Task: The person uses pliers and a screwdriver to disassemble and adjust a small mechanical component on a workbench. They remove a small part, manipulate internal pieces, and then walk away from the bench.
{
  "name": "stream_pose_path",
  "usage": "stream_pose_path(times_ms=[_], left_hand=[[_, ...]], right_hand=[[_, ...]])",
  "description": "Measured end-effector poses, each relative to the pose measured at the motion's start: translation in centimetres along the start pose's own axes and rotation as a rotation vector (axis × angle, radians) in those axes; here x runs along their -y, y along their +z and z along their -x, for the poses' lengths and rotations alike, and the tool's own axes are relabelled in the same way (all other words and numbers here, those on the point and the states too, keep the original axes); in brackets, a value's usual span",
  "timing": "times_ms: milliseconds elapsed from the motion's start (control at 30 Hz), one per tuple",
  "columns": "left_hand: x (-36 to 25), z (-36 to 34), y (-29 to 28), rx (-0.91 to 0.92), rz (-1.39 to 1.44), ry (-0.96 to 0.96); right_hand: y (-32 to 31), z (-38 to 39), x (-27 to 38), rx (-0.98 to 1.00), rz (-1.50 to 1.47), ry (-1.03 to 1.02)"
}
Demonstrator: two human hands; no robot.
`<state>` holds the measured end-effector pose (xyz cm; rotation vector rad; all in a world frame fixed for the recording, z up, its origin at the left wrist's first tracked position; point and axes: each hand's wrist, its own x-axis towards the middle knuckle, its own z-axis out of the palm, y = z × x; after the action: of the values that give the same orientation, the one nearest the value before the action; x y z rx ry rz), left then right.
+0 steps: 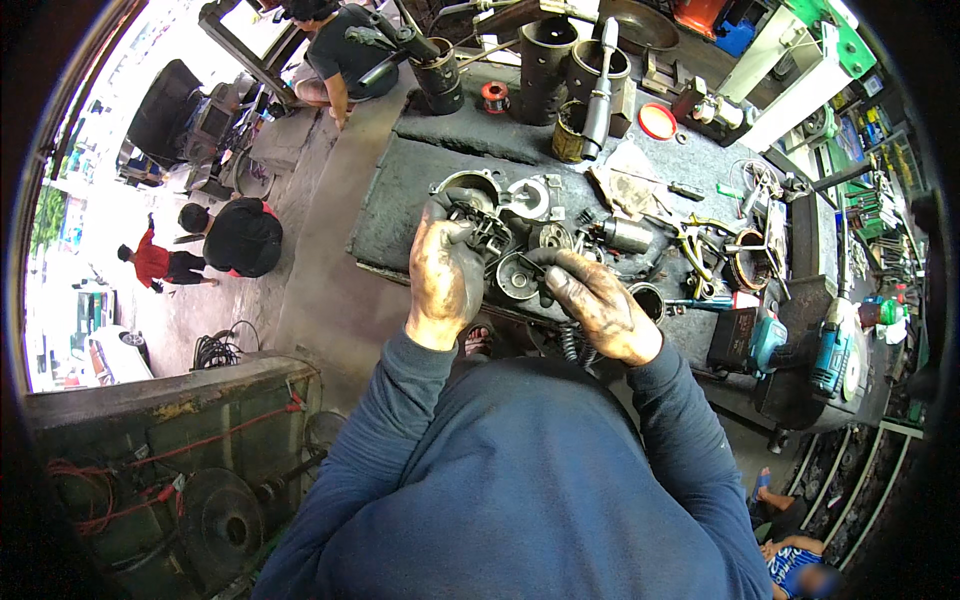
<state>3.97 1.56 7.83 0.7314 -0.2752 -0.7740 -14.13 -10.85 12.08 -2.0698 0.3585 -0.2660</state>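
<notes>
My left hand (446, 265), blackened with grease, is closed around a small dark metal motor part (487, 236) with several projecting pieces. To its right, my right hand (600, 308) pinches a thin dark rod-like piece (533, 263) between thumb and fingers; its exact kind is unclear. Just below the fingertips sits a round metal housing (518, 278) with a hole in its middle. Beyond my hands, a ring-shaped metal casing (470, 186) and a pale cast end cover (527, 198) lie on the dark workbench (440, 150). A toothed round part (551, 237) is between the hands.
A metal cylinder (628, 235), yellow-handled pliers (692, 255), a rag (628, 180) and a red-rimmed lid (657, 121) lie to the right. Farther right is a teal angle grinder (832, 345). Metal canisters (548, 70) stand at the back. Several people are off left.
</notes>
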Motion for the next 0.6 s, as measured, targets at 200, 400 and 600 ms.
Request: stream_pose_path(times_ms=[200,400,600], left_hand=[[-0.3,0.9,2.3,0.011,-0.190,0.024],[-0.3,2.0,3.3,0.126,-0.396,-0.006],[0.9,3.1,2.9,0.244,-0.845,0.183]], right_hand=[[1.5,-0.2,0.9,-0.196,0.163,0.115],[2.4,-0.1,-0.3,-0.391,0.474,-0.064],[2.1,0.3,-1.9,-0.354,0.411,-0.160]])
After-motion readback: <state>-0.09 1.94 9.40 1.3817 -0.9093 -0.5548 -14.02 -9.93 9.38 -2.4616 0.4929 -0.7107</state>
